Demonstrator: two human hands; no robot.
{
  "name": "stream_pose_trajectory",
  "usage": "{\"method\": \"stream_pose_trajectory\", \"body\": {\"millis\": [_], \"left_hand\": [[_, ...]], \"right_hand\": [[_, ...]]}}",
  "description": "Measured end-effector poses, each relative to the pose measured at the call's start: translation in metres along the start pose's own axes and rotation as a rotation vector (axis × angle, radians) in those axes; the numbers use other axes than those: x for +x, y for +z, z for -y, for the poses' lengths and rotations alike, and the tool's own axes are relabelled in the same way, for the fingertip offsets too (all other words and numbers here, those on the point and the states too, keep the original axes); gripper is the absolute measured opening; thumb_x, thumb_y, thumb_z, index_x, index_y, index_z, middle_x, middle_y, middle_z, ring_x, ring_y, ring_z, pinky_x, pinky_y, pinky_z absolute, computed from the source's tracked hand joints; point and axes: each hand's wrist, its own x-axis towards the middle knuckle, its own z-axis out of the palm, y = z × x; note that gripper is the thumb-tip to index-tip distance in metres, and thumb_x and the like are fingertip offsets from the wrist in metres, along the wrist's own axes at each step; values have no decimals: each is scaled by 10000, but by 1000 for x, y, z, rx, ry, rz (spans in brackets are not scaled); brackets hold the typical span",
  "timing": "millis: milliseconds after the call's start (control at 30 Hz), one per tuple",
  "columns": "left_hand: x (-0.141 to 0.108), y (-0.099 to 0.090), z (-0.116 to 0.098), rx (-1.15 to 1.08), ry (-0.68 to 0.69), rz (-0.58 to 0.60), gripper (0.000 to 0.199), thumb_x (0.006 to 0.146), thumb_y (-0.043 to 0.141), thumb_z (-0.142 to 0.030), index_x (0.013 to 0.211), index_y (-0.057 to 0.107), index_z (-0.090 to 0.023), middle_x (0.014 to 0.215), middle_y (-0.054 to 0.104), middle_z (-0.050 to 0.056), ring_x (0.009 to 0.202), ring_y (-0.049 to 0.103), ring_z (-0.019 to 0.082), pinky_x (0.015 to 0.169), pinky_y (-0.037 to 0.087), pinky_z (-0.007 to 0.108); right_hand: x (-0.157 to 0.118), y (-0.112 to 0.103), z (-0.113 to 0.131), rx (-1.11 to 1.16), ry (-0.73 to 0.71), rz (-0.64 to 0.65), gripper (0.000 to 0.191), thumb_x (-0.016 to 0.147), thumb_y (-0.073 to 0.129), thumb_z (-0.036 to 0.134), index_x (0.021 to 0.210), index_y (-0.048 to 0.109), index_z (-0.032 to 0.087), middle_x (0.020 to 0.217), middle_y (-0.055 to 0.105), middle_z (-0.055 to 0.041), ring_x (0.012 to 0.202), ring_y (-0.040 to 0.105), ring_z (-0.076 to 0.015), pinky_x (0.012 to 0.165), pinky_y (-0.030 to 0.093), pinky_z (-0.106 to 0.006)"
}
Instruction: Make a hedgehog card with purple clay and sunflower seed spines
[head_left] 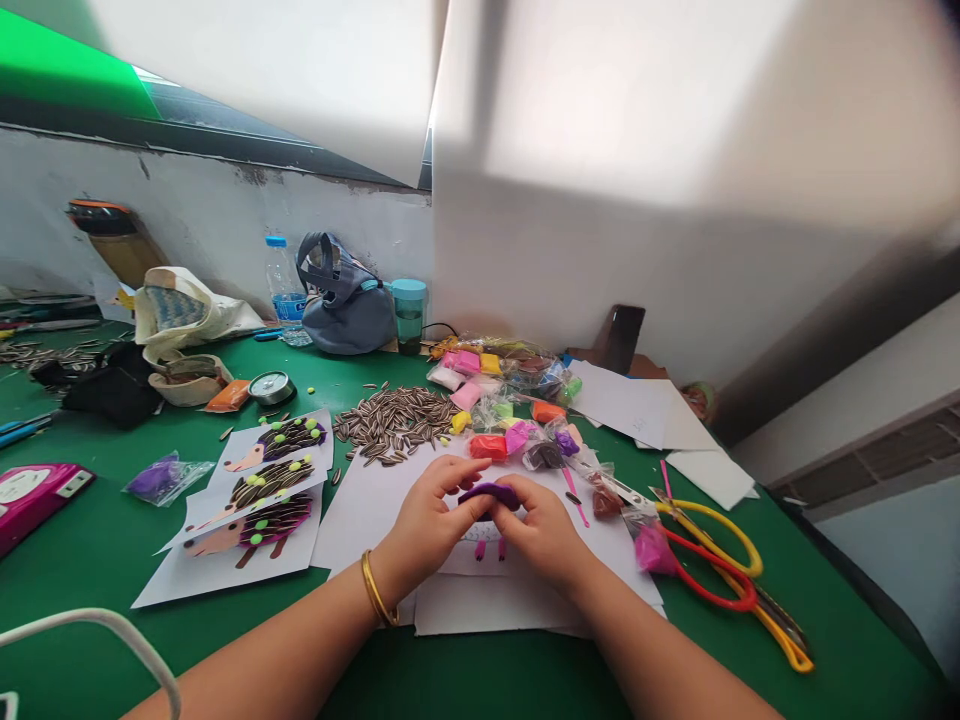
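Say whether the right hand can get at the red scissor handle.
Likely yes: the red scissor handle lies mostly uncovered to its right, though the right hand is holding purple clay.

You wear a narrow, shiny gold bangle [369,588] around your bare wrist [381,582], just behind your left hand [442,508].

Clay [491,491]: purple, flattened into a thin, slightly curved piece, seen near edge-on. Held up between left hand [433,515] and right hand [541,530], fingers hide part of it. Sheet [459,567]: white, flat below the clay, small marks on a pale shape, two pink legs [491,549] with dark tips at its lower edge. Rest of shape hidden.
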Motion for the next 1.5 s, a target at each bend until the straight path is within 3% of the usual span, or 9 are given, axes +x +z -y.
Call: {"method": "stream_pose_trajectory", "body": {"millis": [200,433,633,833,1000,1133,1233,1367,1500], "left_hand": [[0,-1,-3,46,-32,34,95,843,628,-260,851,715,-224,840,657,21,820,617,170,774,523,302],[1,-1,-8,41,24,9,246,818,660,-266,1060,692,-240,971,650,43,892,608,172,831,514,320],[0,-1,-7,7,-51,15,111,844,622,-277,838,711,-211,820,673,20,807,633,170,773,536,303],[-1,1,-8,15,25,9,283,804,658,-235,1087,666,-232,1007,656,44,900,612,169,835,517,319],[-1,-2,-9,17,17,23,111,853,620,-267,869,717,-216,851,672,31,838,627,171,817,519,324],[-1,-4,-10,-27,8,26,147,840,640,-277,953,722,-230,914,678,36,878,634,181,848,524,339],[-1,-4,-9,1,41,25,259,814,671,-289,1068,702,-249,989,661,48,913,625,190,860,525,352],[0,-3,-6,28,34,5,143,854,617,-283,923,730,-230,872,658,38,843,631,176,827,533,343],[1,-4,-5,18,3,-30,126,848,617,-270,897,715,-207,873,682,40,831,635,172,795,533,321]], "right_hand": [[0,0,1,-10,-11,19,115,825,577,202,897,667,198,812,673,-3,742,586,-156,674,439,-258],[0,-1,0,18,-66,29,148,873,558,240,921,696,215,916,707,-18,847,622,-172,777,456,-281],[-2,0,1,-21,-53,35,138,843,602,247,943,689,209,897,699,-18,823,612,-175,734,446,-277],[-1,1,0,-57,-56,30,122,867,558,238,851,670,193,813,676,-13,757,590,-158,690,426,-263],[-2,3,3,-106,-53,46,103,855,578,239,789,641,191,744,636,6,696,553,-143,633,398,-246],[-2,1,5,3,-52,73,163,895,571,336,944,670,216,858,682,0,770,590,-150,681,418,-242],[-1,1,3,-32,-48,57,170,900,554,324,870,664,197,815,676,-3,750,582,-149,673,410,-243],[-2,3,2,-73,-44,63,123,867,558,244,794,639,188,754,648,6,711,563,-141,645,402,-238],[-2,2,1,89,8,32,143,889,535,287,928,637,194,847,672,-7,765,598,-150,681,445,-247]]}}
